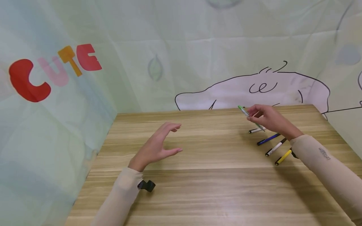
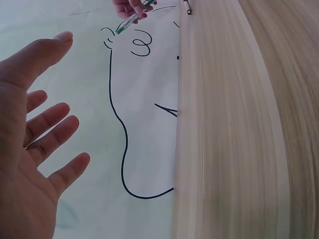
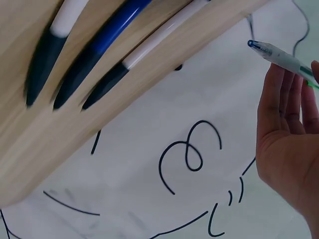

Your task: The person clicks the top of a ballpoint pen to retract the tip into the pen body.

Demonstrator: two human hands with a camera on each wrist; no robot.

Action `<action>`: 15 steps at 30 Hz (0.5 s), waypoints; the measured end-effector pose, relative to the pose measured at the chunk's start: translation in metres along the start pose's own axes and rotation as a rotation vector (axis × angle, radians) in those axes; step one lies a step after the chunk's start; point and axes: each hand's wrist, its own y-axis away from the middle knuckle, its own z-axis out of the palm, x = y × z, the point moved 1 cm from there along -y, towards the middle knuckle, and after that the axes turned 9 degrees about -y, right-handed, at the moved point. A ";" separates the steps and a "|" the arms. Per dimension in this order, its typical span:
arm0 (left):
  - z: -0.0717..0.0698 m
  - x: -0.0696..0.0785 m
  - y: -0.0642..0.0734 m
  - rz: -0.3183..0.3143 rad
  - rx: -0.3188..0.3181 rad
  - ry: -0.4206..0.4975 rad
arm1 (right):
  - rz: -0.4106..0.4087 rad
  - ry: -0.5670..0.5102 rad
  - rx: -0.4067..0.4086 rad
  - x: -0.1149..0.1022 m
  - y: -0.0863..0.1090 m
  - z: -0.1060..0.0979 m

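A slim pen with a green end (image 1: 243,110) and a clear, whitish barrel is pinched between the thumb and fingers of my right hand (image 1: 268,120), held slantwise above the table's far right part. In the right wrist view the tip of this pen (image 3: 279,57) looks dark blue. Below that hand lie a white pen (image 1: 255,130), a blue pen (image 1: 267,139), another white pen (image 1: 275,147) and a yellow pen (image 1: 283,157), side by side. My left hand (image 1: 154,146) hovers over the table's left half, thumb and fingers spread apart, holding nothing.
The wood-grain table (image 1: 198,194) ends at a pale printed curtain (image 1: 135,72) behind and on the left. Dark straps with small devices sit at the wrists, such as the left wrist device (image 1: 147,185).
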 end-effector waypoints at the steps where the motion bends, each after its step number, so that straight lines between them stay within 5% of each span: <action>1: 0.000 0.000 0.001 0.000 0.000 0.000 | -0.002 0.020 -0.011 0.003 -0.002 -0.001; 15: -0.002 -0.007 0.016 -0.045 -0.035 -0.001 | -0.042 0.274 -0.165 0.030 -0.018 -0.016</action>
